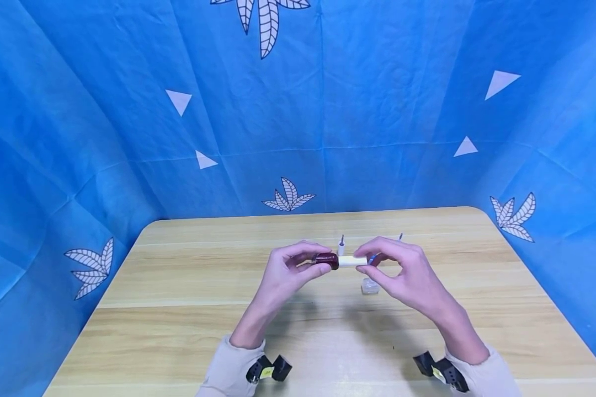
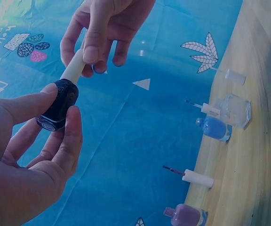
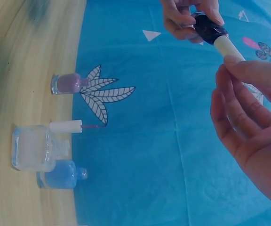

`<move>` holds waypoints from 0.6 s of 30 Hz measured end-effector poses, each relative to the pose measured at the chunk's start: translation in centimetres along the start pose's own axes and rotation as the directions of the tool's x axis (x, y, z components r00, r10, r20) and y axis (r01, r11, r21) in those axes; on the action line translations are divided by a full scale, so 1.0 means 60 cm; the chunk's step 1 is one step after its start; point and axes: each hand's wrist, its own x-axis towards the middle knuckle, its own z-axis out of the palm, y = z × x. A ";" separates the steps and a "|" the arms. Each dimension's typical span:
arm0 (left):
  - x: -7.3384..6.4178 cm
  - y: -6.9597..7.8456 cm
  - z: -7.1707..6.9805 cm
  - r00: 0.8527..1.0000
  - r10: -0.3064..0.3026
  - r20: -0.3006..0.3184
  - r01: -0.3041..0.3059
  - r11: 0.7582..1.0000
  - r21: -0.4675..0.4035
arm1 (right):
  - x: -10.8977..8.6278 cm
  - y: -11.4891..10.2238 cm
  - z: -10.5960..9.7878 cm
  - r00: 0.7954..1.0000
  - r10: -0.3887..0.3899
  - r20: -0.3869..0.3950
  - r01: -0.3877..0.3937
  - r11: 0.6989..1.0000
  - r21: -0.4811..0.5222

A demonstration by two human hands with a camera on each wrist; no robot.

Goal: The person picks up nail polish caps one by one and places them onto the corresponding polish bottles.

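My left hand [image 1: 290,270] grips a dark red nail polish bottle [image 1: 326,259], thumb on one side and fingers on the other. The bottle lies sideways above the table, and its long cream cap [image 1: 350,261] points right, meeting the bottle's neck. Thumb and fingertips of my right hand [image 1: 402,270] pinch the far end of that cap. In the left wrist view the bottle [image 2: 62,101] looks almost black, with the cap [image 2: 73,70] in line with it. The right wrist view shows the right hand's other fingers loosely bent below the cap [image 3: 227,48].
On the wooden table [image 1: 179,309] stand an uncapped clear bottle [image 2: 238,110], a blue bottle [image 2: 215,128] and a purple bottle [image 2: 187,215]. White brush caps [image 2: 198,179] stand among them, brushes up. A blue patterned cloth [image 1: 328,110] hangs behind the table.
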 end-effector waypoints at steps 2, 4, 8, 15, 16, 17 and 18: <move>0.000 0.001 0.001 1.000 0.001 0.000 -0.001 1.000 0.001 | 0.000 0.000 0.001 1.000 -0.015 -0.008 0.015 1.000 -0.007; -0.001 0.001 0.001 1.000 0.001 0.000 -0.001 1.000 0.001 | 0.000 0.000 0.001 0.999 -0.032 -0.013 0.032 0.999 -0.017; -0.002 0.001 0.002 1.000 0.003 0.005 -0.003 1.000 -0.005 | 0.000 0.001 0.001 0.998 -0.059 -0.016 0.059 0.998 -0.022; 0.000 0.001 0.004 1.000 0.010 0.003 -0.010 1.000 0.011 | 0.000 0.003 -0.001 0.997 -0.075 -0.004 0.074 0.997 -0.037; 0.000 0.001 0.004 1.000 0.009 0.002 -0.009 1.000 0.014 | 0.000 0.003 -0.001 0.997 -0.074 -0.001 0.074 0.996 -0.039; 0.000 0.001 0.005 1.000 0.008 0.001 -0.008 1.000 0.016 | 0.000 0.004 -0.001 0.997 -0.077 0.001 0.077 0.996 -0.042; 0.000 0.001 0.005 1.000 0.005 0.001 -0.005 1.000 0.017 | 0.000 0.003 -0.001 0.997 -0.073 0.003 0.073 0.996 -0.042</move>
